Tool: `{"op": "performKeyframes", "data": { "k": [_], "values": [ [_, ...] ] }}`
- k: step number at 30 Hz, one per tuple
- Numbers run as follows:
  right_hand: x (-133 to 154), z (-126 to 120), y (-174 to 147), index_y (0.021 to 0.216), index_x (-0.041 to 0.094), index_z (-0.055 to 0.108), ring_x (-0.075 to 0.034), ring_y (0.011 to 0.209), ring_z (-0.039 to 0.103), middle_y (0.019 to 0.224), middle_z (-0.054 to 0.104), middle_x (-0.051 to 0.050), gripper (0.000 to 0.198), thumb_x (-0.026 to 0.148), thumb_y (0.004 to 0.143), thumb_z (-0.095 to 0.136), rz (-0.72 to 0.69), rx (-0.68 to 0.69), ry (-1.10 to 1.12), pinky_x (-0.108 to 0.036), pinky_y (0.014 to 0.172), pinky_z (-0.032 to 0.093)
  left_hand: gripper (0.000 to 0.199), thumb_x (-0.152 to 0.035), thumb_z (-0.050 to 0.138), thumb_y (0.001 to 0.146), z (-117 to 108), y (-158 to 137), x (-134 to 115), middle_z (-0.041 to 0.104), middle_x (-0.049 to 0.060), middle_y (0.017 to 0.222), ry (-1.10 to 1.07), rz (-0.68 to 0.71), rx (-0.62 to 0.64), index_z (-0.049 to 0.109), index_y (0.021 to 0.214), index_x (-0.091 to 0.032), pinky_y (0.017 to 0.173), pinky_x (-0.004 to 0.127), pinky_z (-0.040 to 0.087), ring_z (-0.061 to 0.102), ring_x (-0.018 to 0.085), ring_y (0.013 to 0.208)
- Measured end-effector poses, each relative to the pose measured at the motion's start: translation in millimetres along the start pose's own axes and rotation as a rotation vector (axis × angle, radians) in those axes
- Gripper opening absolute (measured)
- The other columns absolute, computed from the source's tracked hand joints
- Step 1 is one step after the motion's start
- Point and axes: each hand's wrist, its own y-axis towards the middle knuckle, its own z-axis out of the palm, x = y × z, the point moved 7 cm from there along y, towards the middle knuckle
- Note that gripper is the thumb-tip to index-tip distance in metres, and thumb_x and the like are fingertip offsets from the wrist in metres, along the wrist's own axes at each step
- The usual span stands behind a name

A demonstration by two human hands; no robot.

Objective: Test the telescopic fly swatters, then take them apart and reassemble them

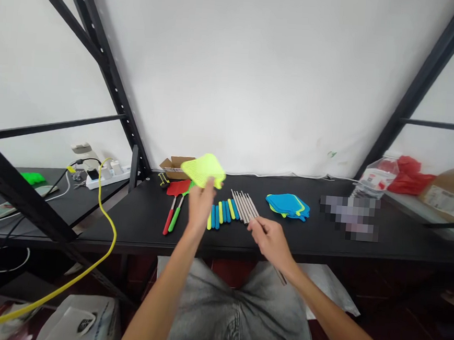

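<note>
My left hand is raised over the table, its fingers pinching a yellow-green fly swatter head by its lower edge. In my right hand is a thin metal rod, whose end sticks out below the palm past the table edge. A row of similar metal rods lies just left of that hand. Between my hands are several blue and yellow handle grips, side by side. A pile of blue and yellow swatter heads rests to the right. A red fly swatter and a green one lie at left.
A small open cardboard box stands behind the swatters. Black shelf posts frame the table. A yellow cable hangs at left near a power strip. A plastic bottle and a carton are at right.
</note>
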Motion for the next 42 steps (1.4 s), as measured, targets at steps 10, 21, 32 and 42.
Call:
{"op": "performKeyframes", "data": {
  "k": [10,21,32,42],
  "values": [
    [-30,-111,-14,0.08,0.02,0.06,-0.006,0.033,0.031,0.052,0.042,0.005,0.031,0.05,0.085,0.06,0.171,-0.267,0.391,-0.023,0.034,0.019,0.049,-0.054,0.049,0.084,201,-29,21,0.063,0.008,0.059,0.151,-0.187,0.454,0.07,0.066,-0.014,0.055,0.027,0.038,0.058,0.019,0.058],
    [-37,-90,17,0.083,0.017,0.064,-0.008,0.04,0.04,0.06,0.052,0.002,0.042,0.057,0.087,0.051,0.138,-0.149,0.041,-0.025,0.042,0.029,0.051,-0.054,0.039,0.091,84,-46,-5,0.06,0.001,0.059,0.59,0.22,0.451,0.065,0.066,-0.018,0.057,0.025,0.031,0.053,0.014,0.058],
    [-49,-5,121,0.102,0.014,0.065,-0.029,0.095,0.065,0.101,0.067,-0.019,0.025,0.026,0.092,0.046,0.25,0.084,-1.046,-0.034,0.075,0.044,0.035,-0.039,0.039,0.093,-36,-36,25,0.067,0.006,0.095,0.864,0.274,0.129,0.069,0.094,-0.02,0.077,0.029,0.043,0.061,0.021,0.088],
    [-52,-32,106,0.118,0.02,0.063,-0.03,0.109,0.056,0.113,0.063,-0.014,0.036,0.035,0.093,0.043,0.044,0.066,-1.206,-0.036,0.083,0.041,0.035,-0.046,0.051,0.085,-110,-11,60,0.065,0.014,0.095,1.428,0.008,0.003,0.066,0.093,-0.016,0.075,0.038,0.045,0.059,0.032,0.095]
  ]
}}
